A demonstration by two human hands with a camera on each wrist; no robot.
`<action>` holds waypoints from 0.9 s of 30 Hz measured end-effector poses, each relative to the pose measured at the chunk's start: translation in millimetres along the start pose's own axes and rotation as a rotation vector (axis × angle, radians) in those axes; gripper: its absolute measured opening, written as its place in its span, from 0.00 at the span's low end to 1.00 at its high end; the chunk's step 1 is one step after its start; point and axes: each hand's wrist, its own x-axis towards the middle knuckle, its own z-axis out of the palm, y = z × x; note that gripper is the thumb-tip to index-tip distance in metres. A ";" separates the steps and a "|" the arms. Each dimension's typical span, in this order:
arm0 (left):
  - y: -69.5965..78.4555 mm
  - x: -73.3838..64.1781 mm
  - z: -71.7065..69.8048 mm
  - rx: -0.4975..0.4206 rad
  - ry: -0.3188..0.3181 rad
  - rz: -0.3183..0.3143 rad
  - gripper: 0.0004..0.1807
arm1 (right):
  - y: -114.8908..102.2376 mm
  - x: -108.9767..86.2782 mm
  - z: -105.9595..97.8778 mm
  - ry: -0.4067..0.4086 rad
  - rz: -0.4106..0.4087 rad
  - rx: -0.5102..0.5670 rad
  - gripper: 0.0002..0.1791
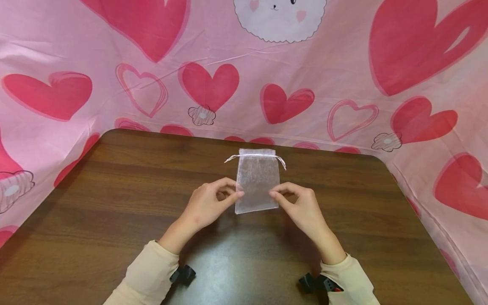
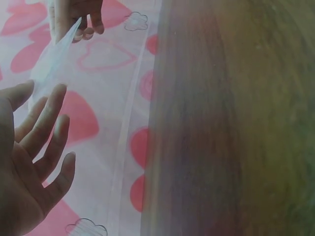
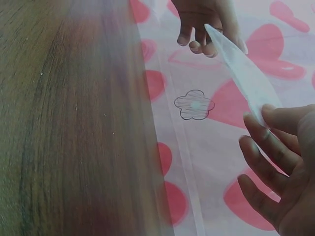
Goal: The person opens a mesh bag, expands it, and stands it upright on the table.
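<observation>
A small sheer white drawstring pouch [image 1: 258,180] is held up between both hands in the head view, its drawstring [image 1: 257,155] near the top with loose ends out to each side. My left hand [image 1: 209,201] pinches its left edge between thumb and forefinger. At the opposite edge, my right hand [image 1: 303,205] pinches it the same way. Both wrist views show the pouch [image 3: 248,73] nearly edge-on, slightly bowed, with the other fingers of each hand spread away from it. It looks flat.
A dark brown wooden table [image 1: 95,220] with rounded far corners lies beneath the hands. Pink cloth [image 1: 236,46] printed with hearts hangs behind and at both sides. Black wrist devices [image 1: 184,275] sit at the beige sleeves [image 1: 146,271].
</observation>
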 end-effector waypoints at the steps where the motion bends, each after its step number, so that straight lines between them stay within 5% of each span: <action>1: 0.2 -0.1 0.6 0.007 0.001 0.002 0.09 | -0.1 0.1 0.1 0.013 0.001 0.001 0.02; 9: 0.6 -0.2 4.1 0.043 0.033 0.050 0.07 | -1.2 0.2 0.4 0.071 0.014 0.020 0.03; 22: 0.9 -0.7 3.9 0.046 0.179 0.041 0.05 | -1.6 -1.5 1.7 -0.098 0.052 0.041 0.06; 27: -0.2 -0.7 1.3 0.031 0.186 0.043 0.05 | -3.0 -1.2 0.9 -0.058 0.048 0.052 0.05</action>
